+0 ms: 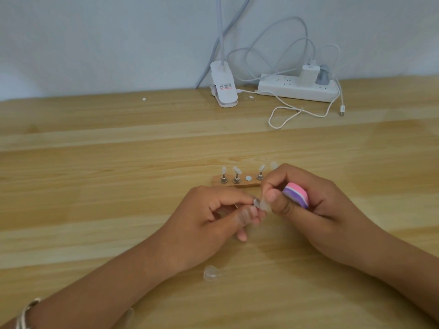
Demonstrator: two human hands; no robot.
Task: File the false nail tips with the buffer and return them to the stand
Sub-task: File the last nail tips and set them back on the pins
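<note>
Nail tip [261, 206]: clear, pale, held between both hands.
Left hand [209, 217]: pinching the tip's peg.
Right hand [316, 207]: gripping the pink-purple buffer [297, 194], thumb against the tip.
Stand [235, 184]: just beyond the hands, four tips mounted, middle spot vacant.
Progress: likely midway, with the held tip still to return; loose tip [212, 273] on the bench [95, 186] by the left wrist.

Head camera looks forward and down, close over the table [95, 162].

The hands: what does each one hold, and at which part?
The left hand pinches a nail tip by its metal base. The right hand wraps its curled fingers round the buffer, only one end showing.
</note>
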